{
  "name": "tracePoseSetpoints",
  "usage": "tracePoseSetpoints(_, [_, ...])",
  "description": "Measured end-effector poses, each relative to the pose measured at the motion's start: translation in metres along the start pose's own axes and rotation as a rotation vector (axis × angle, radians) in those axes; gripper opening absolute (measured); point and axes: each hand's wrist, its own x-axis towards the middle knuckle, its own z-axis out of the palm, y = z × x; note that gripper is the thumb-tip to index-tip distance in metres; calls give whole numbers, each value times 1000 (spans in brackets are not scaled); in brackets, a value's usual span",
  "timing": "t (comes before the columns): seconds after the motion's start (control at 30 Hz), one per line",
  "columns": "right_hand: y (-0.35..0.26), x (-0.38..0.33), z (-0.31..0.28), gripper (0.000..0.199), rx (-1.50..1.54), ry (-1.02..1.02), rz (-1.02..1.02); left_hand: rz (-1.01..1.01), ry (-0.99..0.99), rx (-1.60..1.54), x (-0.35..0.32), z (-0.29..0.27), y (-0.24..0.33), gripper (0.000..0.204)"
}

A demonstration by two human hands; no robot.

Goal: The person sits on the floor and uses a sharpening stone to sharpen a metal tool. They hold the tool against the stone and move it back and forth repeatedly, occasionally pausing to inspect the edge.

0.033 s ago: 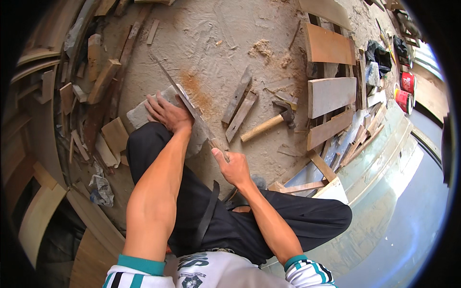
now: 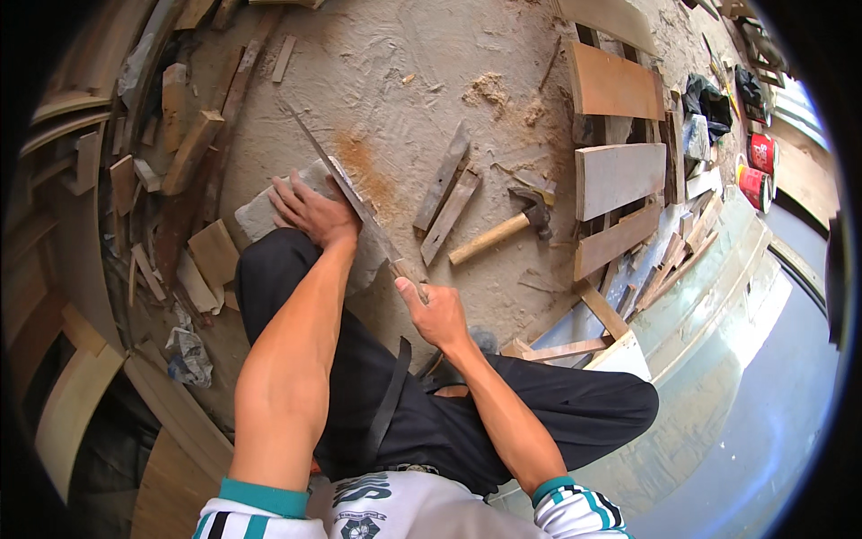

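Observation:
My right hand (image 2: 435,314) is closed around the wooden handle of a handsaw (image 2: 379,237). Its long thin blade slants away to the upper left, along the edge of a pale grey block (image 2: 258,216). My left hand (image 2: 314,211) lies on that block with fingers spread, its thumb side close to the blade. Whatever is under the palm is hidden. Reddish sawdust (image 2: 364,166) is scattered just past the blade. Right of the saw, two short wood strips (image 2: 452,216) lie on the ground beside a claw hammer (image 2: 492,237) with a wooden handle.
Scrap wood (image 2: 193,162) is heaped along the left side. A slatted wooden frame (image 2: 620,184) stands on the right, with red cans (image 2: 754,187) and a black plastic bag (image 2: 708,106) beyond it. A glass sheet (image 2: 718,359) lies at the lower right. My bent legs (image 2: 575,402) are below the saw.

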Motion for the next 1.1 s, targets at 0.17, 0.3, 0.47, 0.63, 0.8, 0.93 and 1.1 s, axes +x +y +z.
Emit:
tracePoseSetpoints(0.17, [19, -1, 6, 69, 61, 105, -55, 7, 22, 32, -1, 1, 6, 64])
tracePoseSetpoints(0.3, [19, -4, -2, 68, 75, 78, -71, 10, 33, 15, 1, 5, 0, 64])
tracePoseSetpoints(0.47, [35, -18, -3, 68, 72, 70, -18, -1, 15, 28, -1, 3, 4, 64])
tracePoseSetpoints(0.63, [36, -6, -1, 67, 2, -42, 90, 10, 20, 29, -2, 2, 6, 65])
tracePoseSetpoints(0.8, [25, 14, 14, 69, 137, -17, 105, 5, -2, 19, -1, -4, 10, 65])
tracePoseSetpoints(0.93, [52, -17, 11, 69, 46, 23, 100, 19, 2, 33, 0, -9, 8, 64])
tracePoseSetpoints(1.1, [25, 11, 12, 68, 65, -3, 115, 14, -25, -7, 0, -12, 9, 62])
